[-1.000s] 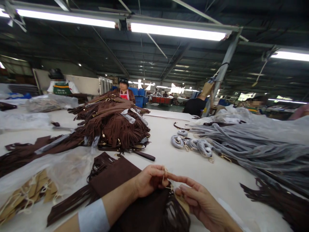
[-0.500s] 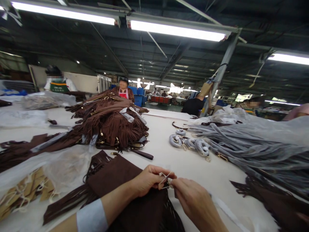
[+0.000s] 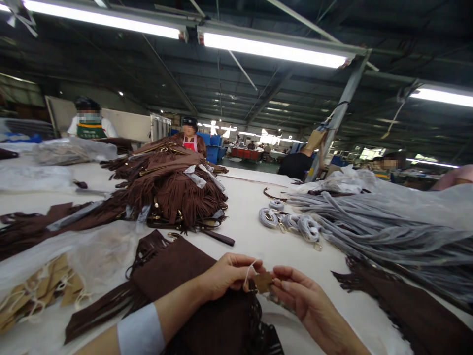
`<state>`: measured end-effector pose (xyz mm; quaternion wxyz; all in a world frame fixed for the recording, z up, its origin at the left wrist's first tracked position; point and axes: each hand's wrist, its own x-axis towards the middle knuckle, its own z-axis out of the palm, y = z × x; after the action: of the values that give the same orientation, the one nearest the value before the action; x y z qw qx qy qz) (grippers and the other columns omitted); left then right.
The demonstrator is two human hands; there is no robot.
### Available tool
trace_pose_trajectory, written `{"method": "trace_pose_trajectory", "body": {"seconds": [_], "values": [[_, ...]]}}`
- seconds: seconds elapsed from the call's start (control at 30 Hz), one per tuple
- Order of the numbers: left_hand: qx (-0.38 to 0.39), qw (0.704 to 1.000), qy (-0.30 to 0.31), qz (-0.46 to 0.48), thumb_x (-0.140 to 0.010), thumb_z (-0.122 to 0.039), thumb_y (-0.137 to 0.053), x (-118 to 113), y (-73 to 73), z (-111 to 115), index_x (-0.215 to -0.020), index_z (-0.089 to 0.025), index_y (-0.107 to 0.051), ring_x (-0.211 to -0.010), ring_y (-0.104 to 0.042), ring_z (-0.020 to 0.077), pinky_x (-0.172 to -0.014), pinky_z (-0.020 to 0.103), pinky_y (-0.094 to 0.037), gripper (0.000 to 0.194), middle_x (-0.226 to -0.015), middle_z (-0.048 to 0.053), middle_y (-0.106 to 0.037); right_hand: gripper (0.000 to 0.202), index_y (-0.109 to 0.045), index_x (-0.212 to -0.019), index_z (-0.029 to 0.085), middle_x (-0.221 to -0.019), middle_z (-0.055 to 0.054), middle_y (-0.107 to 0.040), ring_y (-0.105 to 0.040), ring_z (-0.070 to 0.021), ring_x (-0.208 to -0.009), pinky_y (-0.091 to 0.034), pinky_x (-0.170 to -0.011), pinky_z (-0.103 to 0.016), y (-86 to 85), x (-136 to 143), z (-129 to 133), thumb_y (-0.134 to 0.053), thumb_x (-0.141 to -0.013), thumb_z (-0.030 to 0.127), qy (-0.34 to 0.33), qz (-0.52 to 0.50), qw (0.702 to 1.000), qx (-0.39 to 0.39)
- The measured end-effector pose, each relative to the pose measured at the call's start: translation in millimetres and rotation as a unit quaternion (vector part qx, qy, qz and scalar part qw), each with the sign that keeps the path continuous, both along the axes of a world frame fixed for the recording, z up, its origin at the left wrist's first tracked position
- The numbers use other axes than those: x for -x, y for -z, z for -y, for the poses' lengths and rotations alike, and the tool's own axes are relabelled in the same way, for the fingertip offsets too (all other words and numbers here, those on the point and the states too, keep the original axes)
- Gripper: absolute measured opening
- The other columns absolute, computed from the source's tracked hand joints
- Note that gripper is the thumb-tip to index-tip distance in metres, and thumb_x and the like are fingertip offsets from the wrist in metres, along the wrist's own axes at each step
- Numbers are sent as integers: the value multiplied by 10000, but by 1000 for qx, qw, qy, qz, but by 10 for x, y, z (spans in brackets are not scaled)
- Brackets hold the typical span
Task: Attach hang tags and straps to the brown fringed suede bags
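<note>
A dark brown fringed bag [image 3: 177,268] lies flat on the table in front of me, its fringe spread to the left and at the near right. Over its right edge my left hand [image 3: 232,276] is closed in a pinch, with a loop of white string [image 3: 250,272] at its fingertips. Close by, my right hand [image 3: 305,298] pinches a small brown cardboard tag [image 3: 263,282] by its right side. A bit of gold metal shows just below the tag. The exact spot where string and bag meet is hidden by my left fingers.
Kraft tags with white strings [image 3: 40,291] lie on clear plastic at the left. Beyond is a heap of brown fringed bags [image 3: 173,182]. Coiled grey-wrapped straps [image 3: 291,219] and long grey straps [image 3: 388,227] lie right, near another brown fringed piece [image 3: 410,301]. Co-workers sit farther back.
The cardboard tag now shows between my hands, where earlier only crossed white string was visible. My right hand has turned and its fingers have extended. The brown piece at the right has shifted left.
</note>
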<state>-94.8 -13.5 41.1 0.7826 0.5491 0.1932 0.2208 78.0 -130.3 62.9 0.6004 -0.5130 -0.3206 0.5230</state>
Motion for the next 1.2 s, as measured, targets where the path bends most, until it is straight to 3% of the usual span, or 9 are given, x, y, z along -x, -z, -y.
{"method": "trace_pose_trajectory", "body": {"seconds": [0.1,0.33,0.57,0.73,0.83,0.93,1.0,1.1,1.2], "values": [[16,1000,4,4,-610,-468,-821,10,28,-36,-1155,-154,-667,-500,-512,39,-461,187,-237,647,-1126,129,-666,402,-711,-1003,176,-936,-52,-721,-660,-207,-856,-498,-826,-358,50,-18,-11,-803,-655,354,-31,142,989,-12],[17,1000,14,-6,-609,-447,-828,7,79,-42,-1136,-146,-665,-507,-531,46,-469,188,-269,629,-1117,127,-672,285,-689,-995,182,-929,-36,-693,-619,-190,-840,-479,-734,-292,177,117,-81,-633,-718,216,-153,290,943,-55],[-2,1000,14,-6,-647,-458,-791,27,72,-76,-1118,-132,-665,-532,-537,59,-452,181,-247,586,-1017,106,-686,226,-679,-973,242,-892,-13,-682,-585,-179,-729,-440,-655,-287,207,236,-85,-596,-764,231,-85,506,856,-70],[-152,987,41,-34,-686,-260,-724,59,-9,-66,-983,-108,-700,-629,-572,109,-552,198,-369,335,-828,52,-695,106,-647,-802,224,-748,4,-656,-582,-162,-635,-430,-616,-271,434,253,-188,-560,-824,280,-25,531,839,-121],[-325,943,-34,-62,-711,-122,-591,78,-122,-10,-896,-123,-710,-712,-592,144,-685,246,-439,220,-796,38,-691,97,-583,-776,220,-661,20,-632,-572,-160,-594,-418,-574,-260,536,248,-230,-579,-808,312,-5,502,859,-102],[-533,836,-103,-87,-694,-4,-460,159,-348,-42,-820,-141,-712,-733,-572,145,-695,242,-418,313,-782,45,-661,116,-523,-822,227,-617,43,-601,-565,-156,-546,-416,-546,-258,581,243,-253,-592,-749,285,-1,483,872,-79],[-579,796,-158,-80,-694,15,-429,252,-521,-160,-812,-140,-705,-744,-571,145,-689,234,-415,338,-791,50,-649,148,-509,-853,226,-632,41,-607,-582,-156,-538,-430,-548,-260,593,231,-276,-567,-725,269,-3,477,876,-75],[-549,800,-228,-86,-730,-20,-431,410,-658,-412,-876,-118,-693,-761,-599,157,-719,246,-446,316,-797,61,-656,126,-501,-823,231,-615,36,-614,-586,-156,-507,-437,-528,-261,629,202,-319,-541,-713,278,-21,486,871,-69],[-537,811,-200,-120,-754,-101,-508,558,-546,-537,-1205,-81,-594,-916,-625,204,-827,305,-469,459,-1094,140,-641,77,-529,-767,249,-580,40,-624,-587,-159,-486,-454,-515,-263,731,165,-328,-559,-717,300,-18,503,860,-89]]}}
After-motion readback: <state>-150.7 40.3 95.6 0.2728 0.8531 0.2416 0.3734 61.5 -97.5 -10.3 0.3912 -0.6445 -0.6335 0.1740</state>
